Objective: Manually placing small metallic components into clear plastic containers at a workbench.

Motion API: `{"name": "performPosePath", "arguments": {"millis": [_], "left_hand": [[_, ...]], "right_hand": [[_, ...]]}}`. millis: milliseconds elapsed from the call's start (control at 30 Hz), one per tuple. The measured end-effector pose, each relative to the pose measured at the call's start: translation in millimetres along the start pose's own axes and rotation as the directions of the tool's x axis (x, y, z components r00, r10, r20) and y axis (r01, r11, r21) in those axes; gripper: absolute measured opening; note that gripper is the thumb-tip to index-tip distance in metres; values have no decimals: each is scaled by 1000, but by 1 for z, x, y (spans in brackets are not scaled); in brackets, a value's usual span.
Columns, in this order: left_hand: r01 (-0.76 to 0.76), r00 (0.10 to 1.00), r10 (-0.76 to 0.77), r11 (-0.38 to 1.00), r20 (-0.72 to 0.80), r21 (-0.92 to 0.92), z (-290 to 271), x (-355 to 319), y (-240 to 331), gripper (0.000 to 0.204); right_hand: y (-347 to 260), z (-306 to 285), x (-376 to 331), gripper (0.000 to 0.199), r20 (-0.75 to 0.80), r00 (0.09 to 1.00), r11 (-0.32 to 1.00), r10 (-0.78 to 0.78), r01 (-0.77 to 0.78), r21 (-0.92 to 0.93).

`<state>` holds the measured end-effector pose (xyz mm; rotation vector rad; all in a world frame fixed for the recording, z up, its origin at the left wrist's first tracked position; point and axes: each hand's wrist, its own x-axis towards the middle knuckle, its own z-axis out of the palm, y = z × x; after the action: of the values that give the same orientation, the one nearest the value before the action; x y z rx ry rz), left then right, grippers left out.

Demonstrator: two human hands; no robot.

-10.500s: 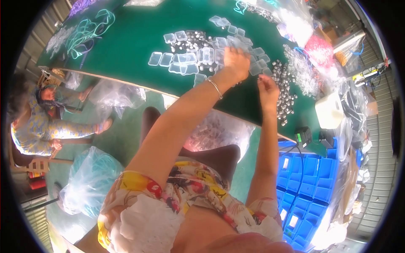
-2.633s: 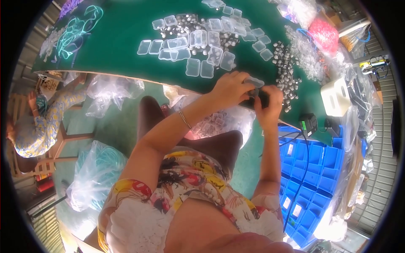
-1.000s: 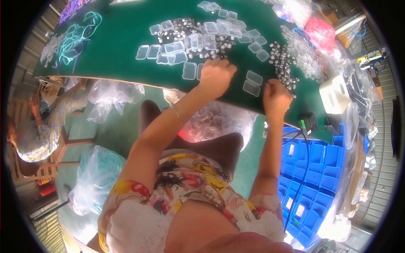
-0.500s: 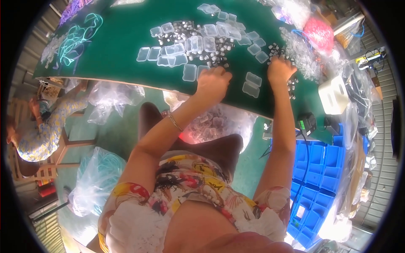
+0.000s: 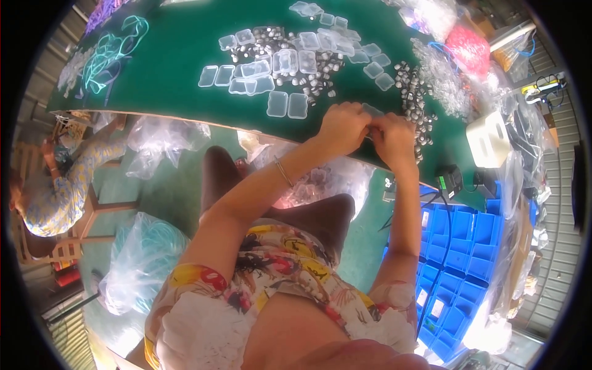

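Head view shows left hand (image 5: 343,126) and right hand (image 5: 392,137) pinching one clear plastic case (image 5: 372,111) together — uneven pressure could pop it loose.

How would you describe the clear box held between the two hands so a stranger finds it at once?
Start at the green table and follow its near edge to the left hand and right hand. The small clear plastic box sits pinched between them, the only one held.

Clear boxes (image 5: 287,105) on table (image 5: 172,68), crates (image 5: 468,246) right.
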<state>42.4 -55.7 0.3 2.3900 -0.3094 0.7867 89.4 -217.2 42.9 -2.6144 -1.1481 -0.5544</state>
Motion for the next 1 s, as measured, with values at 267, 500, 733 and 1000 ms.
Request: {"name": "performPosePath", "arguments": {"millis": [267,500,733,1000], "left_hand": [[-55,995,67,987,72,-152,-7,-8,-4,42],[4,1000,2,971,22,-237,-12,-9,0,49],[-101,995,101,992,-4,-74,3,-13,-12,24],[95,991,-76,979,109,-181,-54,-51,-8,15]], "right_hand": [[21,25,12,15,17,990,989,138,-137,-48],[16,6,8,27,-53,997,928,50,-26,372],[1,8,-8,32,-52,999,869,14,13,494],[-37,16,-12,26,66,997,703,-34,-23,711]]}}
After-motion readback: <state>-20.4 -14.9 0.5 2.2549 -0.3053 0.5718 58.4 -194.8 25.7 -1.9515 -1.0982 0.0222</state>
